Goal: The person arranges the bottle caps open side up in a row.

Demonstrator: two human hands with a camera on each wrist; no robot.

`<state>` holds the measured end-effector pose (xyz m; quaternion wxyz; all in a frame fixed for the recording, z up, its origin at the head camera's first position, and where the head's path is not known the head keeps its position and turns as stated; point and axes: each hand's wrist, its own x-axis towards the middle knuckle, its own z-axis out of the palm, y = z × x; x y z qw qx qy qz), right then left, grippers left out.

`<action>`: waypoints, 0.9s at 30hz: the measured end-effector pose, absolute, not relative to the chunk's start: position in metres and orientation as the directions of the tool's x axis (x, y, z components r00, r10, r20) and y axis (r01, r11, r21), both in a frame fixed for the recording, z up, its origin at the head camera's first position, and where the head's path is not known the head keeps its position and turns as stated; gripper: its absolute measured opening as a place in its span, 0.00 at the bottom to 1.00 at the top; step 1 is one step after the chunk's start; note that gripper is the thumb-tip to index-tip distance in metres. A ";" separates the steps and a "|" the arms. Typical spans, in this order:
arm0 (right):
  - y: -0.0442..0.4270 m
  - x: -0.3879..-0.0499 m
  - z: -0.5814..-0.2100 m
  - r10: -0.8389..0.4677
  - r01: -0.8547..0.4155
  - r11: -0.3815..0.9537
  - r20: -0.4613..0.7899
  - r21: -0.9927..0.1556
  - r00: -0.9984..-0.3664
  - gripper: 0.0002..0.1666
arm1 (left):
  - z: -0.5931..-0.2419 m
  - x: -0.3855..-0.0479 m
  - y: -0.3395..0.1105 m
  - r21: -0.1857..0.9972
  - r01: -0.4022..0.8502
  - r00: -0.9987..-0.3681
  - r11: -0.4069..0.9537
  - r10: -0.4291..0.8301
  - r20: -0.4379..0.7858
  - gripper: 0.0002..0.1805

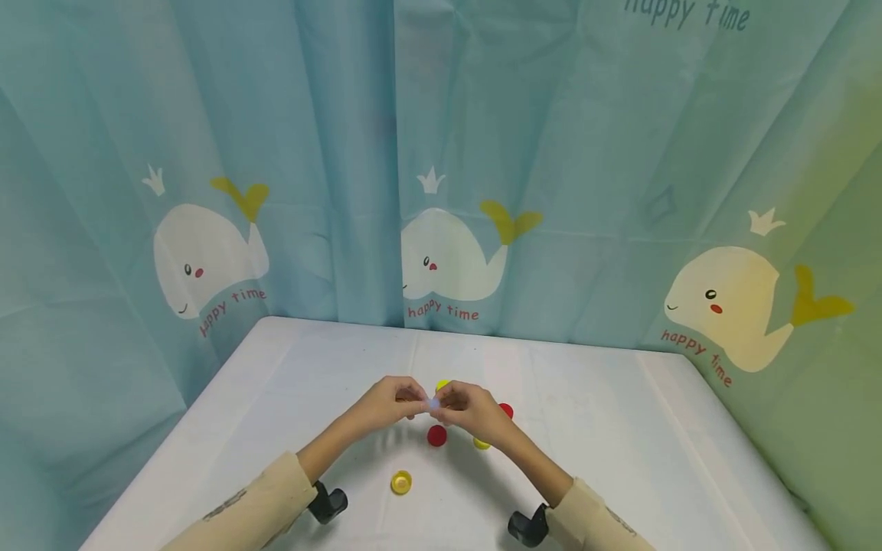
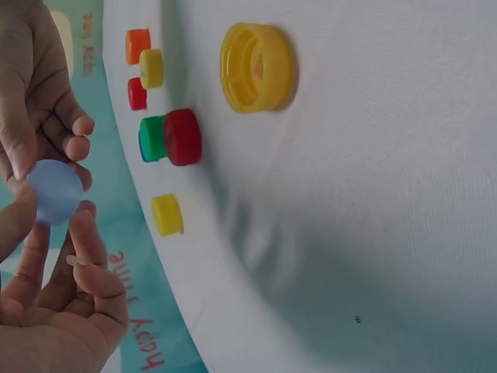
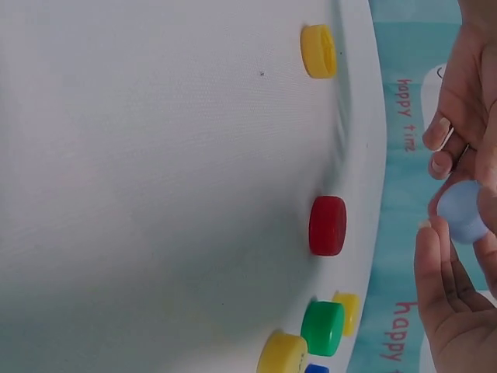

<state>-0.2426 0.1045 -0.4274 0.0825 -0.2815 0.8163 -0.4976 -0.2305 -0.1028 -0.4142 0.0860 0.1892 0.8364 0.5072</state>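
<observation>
Both hands meet above the white table, fingertips together around a light blue round cap [image 1: 433,403]. My left hand [image 1: 389,402] pinches the cap's left side, my right hand [image 1: 474,408] its right side. In the left wrist view the blue cap [image 2: 56,192] lies between the left hand [image 2: 66,311] below and the right hand [image 2: 43,93] above. The right wrist view shows the same cap [image 3: 462,211], partly covered by fingers, with the right hand [image 3: 458,299] below and the left hand [image 3: 470,101] above.
Beneath the hands lie a red cap [image 1: 437,436] and yellow caps [image 1: 481,444]; another red one [image 1: 506,411] is to the right. An open-side-up yellow cap [image 1: 401,482] sits nearer. Green [image 2: 154,138] and orange [image 2: 137,47] caps are farther back. A curtain [image 1: 358,153] hangs behind.
</observation>
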 end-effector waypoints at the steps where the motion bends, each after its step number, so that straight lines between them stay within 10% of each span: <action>1: 0.105 -0.242 -0.427 -0.545 -0.372 0.345 0.139 -0.862 -0.827 0.12 | -0.415 -0.230 -0.103 0.876 0.238 -0.912 0.420 0.408 0.053 0.09; 27: 0.118 -0.223 -0.421 -0.658 -0.495 0.410 0.128 -0.766 -0.742 0.08 | -0.411 -0.205 -0.093 0.807 0.362 -0.874 0.468 0.471 0.119 0.06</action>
